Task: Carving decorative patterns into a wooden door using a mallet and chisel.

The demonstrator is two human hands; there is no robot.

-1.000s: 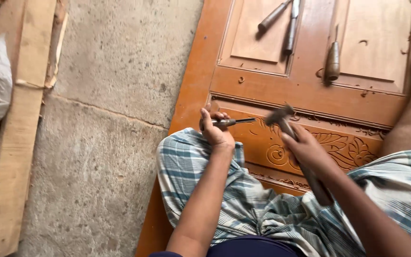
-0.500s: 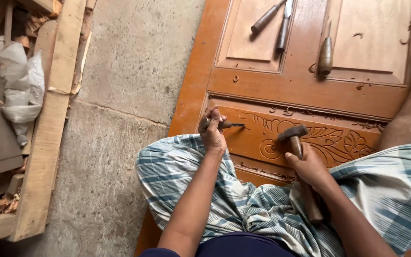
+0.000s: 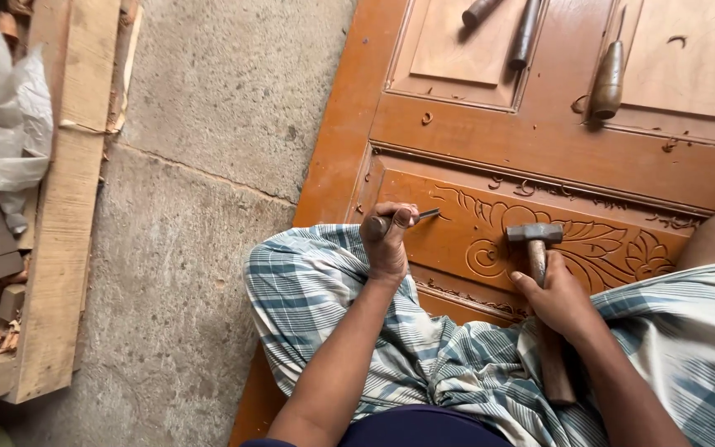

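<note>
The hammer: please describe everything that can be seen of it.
The hammer has a small grey metal head, blocky and worn, on a brown wooden handle. The right hand grips the handle just below the head, thumb along the shaft; the long lower end sticks out past the wrist over the checked cloth. It stands head-up over the carved panel of the door; whether the head touches the wood cannot be told. It is apart from the chisel.

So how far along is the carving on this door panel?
Much of the carved panel already shows finished scrolls and leaves on its right and middle. In hand: the left hand holds a chisel at the panel's left end, and the right hand grips a hammer. The stretch at the left end looks plain, and wood chips lie about.
</note>
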